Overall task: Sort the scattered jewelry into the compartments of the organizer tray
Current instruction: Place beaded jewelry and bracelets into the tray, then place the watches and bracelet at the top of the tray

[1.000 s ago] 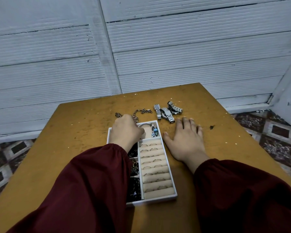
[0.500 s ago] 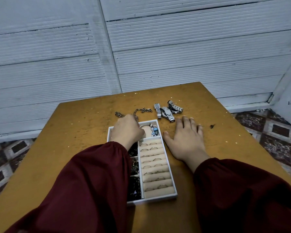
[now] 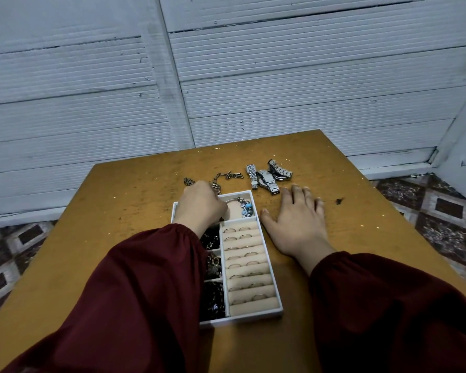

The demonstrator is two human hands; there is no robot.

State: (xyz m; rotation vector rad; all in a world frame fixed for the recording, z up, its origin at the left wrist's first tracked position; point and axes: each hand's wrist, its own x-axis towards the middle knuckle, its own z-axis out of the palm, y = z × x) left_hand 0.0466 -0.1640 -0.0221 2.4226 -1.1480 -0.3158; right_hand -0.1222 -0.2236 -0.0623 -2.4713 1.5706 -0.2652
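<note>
A white organizer tray lies on the table in front of me. Its right column holds rows of rings, and its left compartments hold dark jewelry. A bracelet with blue charms sits in the top right compartment. My left hand hovers over the tray's far left corner, fingers curled on the near end of a silver chain that trails across the table behind the tray. My right hand lies flat on the table, just right of the tray. Three silver watches lie beyond it.
The brown table ends at a white slatted wall close behind the jewelry. A small dark speck lies right of my right hand. Patterned floor tiles show on both sides. My dark red sleeves cover the tray's near left part.
My left hand has edged slightly away from me toward the chain at the tray's far edge. My right hand has stayed flat in place.
</note>
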